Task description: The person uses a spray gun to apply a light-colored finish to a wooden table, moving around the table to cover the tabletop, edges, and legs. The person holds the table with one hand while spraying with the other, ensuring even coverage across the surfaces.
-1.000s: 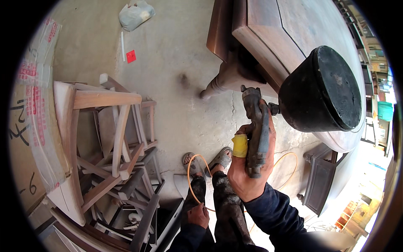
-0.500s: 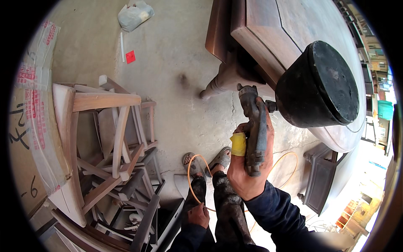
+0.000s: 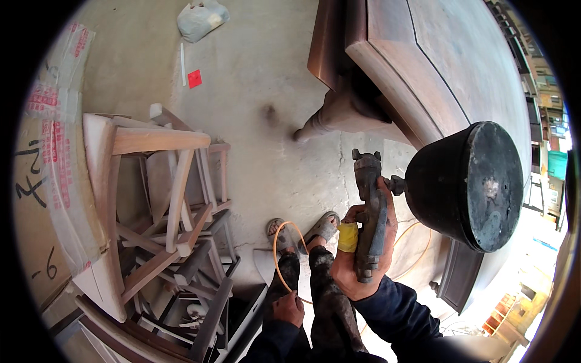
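My right hand [image 3: 350,271] is wrapped round a dark metal spray gun [image 3: 374,225], its nozzle end pointing away from me. Yellow tape [image 3: 347,237] circles one of that hand's digits. A large black paint cup [image 3: 442,172] is joined to the gun's right side and tilted, its lid [image 3: 495,199] facing right. Low in front of my legs, my left hand [image 3: 288,310] is closed round an orange air hose [image 3: 275,247]. The hose loops up beside my feet and shows again beyond my right wrist. Where it meets the gun is hidden.
A large wooden table [image 3: 445,66] stands ahead on the right, its carved leg [image 3: 327,115] on the concrete floor [image 3: 242,163]. Unfinished wooden frames [image 3: 158,140] are stacked at left beside a taped cardboard sheet [image 3: 54,199]. A plastic bag [image 3: 203,21] and a red square [image 3: 194,78] lie far off.
My right hand has brought the spray gun slightly nearer to me, and the cup has swung lower in view. My left hand stays closed on the hose. The view has shifted a little.
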A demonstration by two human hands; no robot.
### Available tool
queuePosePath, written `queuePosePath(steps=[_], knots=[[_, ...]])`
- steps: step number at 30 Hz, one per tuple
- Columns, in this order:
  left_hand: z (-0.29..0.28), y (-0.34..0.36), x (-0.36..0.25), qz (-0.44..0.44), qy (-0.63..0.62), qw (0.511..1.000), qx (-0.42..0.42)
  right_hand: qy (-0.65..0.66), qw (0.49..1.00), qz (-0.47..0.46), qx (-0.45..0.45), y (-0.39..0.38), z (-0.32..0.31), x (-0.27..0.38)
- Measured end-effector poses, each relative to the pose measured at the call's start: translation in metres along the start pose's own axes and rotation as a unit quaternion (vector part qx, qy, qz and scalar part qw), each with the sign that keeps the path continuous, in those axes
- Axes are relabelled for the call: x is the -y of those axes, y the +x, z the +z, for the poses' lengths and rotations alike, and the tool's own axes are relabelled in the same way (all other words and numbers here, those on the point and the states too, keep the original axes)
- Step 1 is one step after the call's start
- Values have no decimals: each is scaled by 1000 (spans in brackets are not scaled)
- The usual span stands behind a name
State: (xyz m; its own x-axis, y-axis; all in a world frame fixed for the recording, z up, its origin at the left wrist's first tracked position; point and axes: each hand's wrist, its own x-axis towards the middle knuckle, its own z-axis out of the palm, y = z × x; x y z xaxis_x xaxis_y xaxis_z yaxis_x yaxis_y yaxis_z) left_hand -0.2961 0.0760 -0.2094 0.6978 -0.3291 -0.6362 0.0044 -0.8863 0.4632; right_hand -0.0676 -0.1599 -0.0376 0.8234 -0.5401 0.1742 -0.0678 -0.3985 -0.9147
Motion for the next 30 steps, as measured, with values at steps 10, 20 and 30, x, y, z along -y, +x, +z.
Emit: queuePosePath(steps=[10,20,30], knots=[[2,-2,1,12,-2,1000,-19,-91,995,5,40,-18,8,-16],[6,-2,4,0,-7,1000,-19,-79,995,54,42,-29,21,-32],[9,-3,5,-4,4,1000,-14,-106,994,-13,-16,-14,20,6]])
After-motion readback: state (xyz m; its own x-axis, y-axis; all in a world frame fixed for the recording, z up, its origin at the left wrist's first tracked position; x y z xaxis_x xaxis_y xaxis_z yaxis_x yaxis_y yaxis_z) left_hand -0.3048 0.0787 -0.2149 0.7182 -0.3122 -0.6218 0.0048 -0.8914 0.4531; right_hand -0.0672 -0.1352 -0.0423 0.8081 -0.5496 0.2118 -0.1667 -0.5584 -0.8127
